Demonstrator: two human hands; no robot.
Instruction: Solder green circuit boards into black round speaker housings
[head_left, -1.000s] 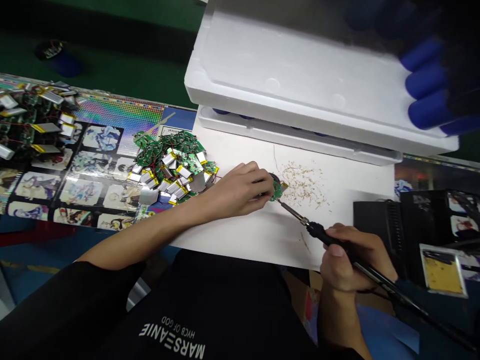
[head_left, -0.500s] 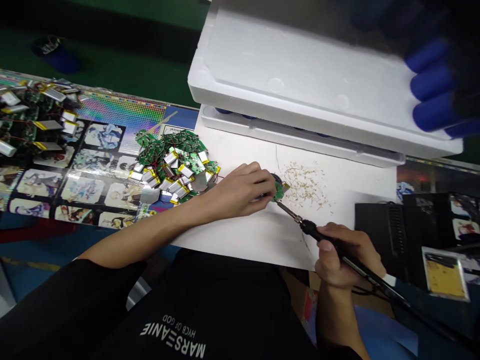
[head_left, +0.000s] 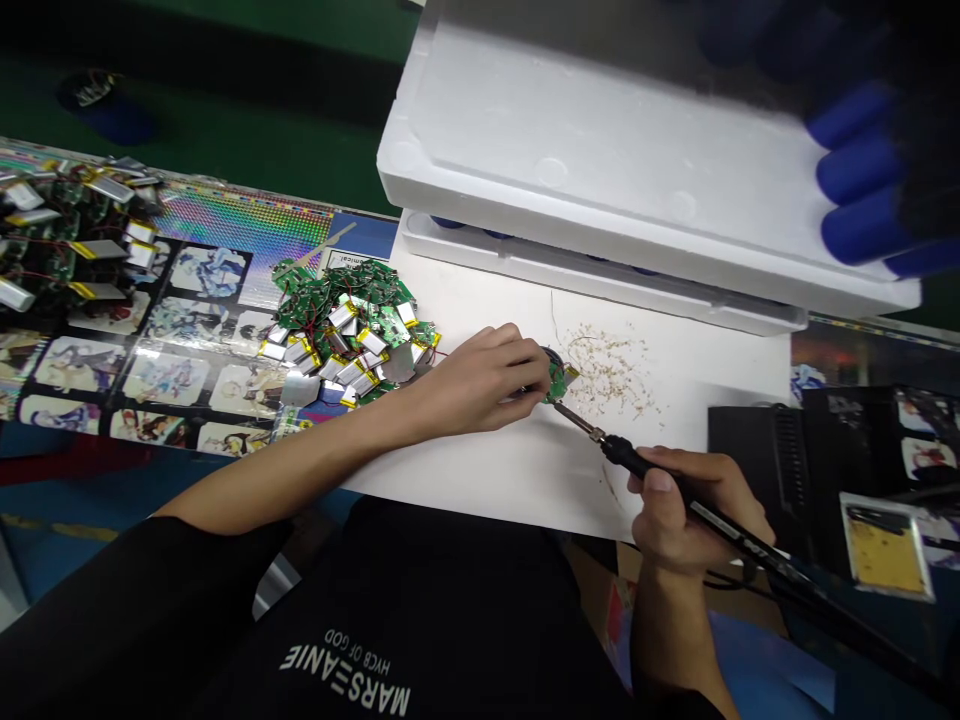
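Observation:
My left hand (head_left: 501, 378) is closed on a small green circuit board (head_left: 556, 384), which pokes out past the fingertips above the white work surface. Part of a dark round piece shows beside the board, mostly covered by my fingers. My right hand (head_left: 694, 510) grips the black handle of a soldering iron (head_left: 616, 450). The iron's metal tip is at the board's lower edge; whether it touches is too small to tell. To the left of my left hand lies a pile of green boards with silver battery packs (head_left: 352, 335) wired to them.
White foam trays (head_left: 600, 200) holding blue cylinders (head_left: 862, 215) stand at the back. Pale crumbs (head_left: 611, 370) are scattered on the white sheet (head_left: 480, 480). Another heap of boards and batteries (head_left: 75, 240) lies far left. A black box (head_left: 757, 460) and a tin of yellow sponge (head_left: 887, 548) sit right.
The soldering iron's handle has rolled slightly in my right hand, so its white lettering shows more. My left hand and the board have hardly moved.

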